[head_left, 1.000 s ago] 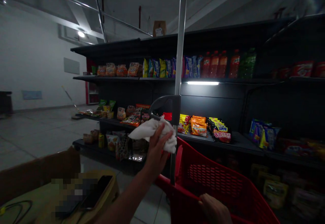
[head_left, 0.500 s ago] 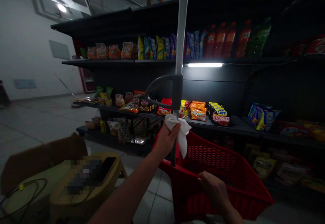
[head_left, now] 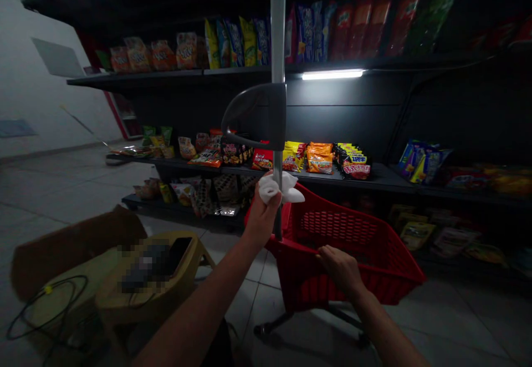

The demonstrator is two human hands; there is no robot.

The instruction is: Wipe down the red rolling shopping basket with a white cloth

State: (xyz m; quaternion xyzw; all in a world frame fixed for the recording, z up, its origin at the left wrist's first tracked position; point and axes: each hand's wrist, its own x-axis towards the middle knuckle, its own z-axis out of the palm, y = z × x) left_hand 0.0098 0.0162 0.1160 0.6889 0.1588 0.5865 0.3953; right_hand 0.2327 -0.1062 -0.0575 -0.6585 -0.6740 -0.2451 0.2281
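My left hand (head_left: pixel 261 217) grips a crumpled white cloth (head_left: pixel 275 188) and presses it against the metal pole (head_left: pixel 277 34) of a red plastic shopping trolley (head_left: pixel 332 225). A dark grey plastic bracket (head_left: pixel 260 117) sits on the pole above the cloth. My right hand (head_left: pixel 338 270) rests on the trolley's near rim, fingers curled over the edge. The mesh basket shows nothing inside it. The cloth hides part of the pole.
Dark store shelves (head_left: pixel 332 176) with snack packets and red drink bottles (head_left: pixel 366 26) stand ahead. To the left, a yellow plastic stool (head_left: pixel 162 284) holds a phone and a blurred object, beside a cardboard box (head_left: pixel 75 248) and a black cable (head_left: pixel 45 306). The floor is tiled.
The view has tilted down and the trolley's wheels now show. The cloth is bunched tighter, and my left hand has moved down the pole. My right hand still holds the rim.
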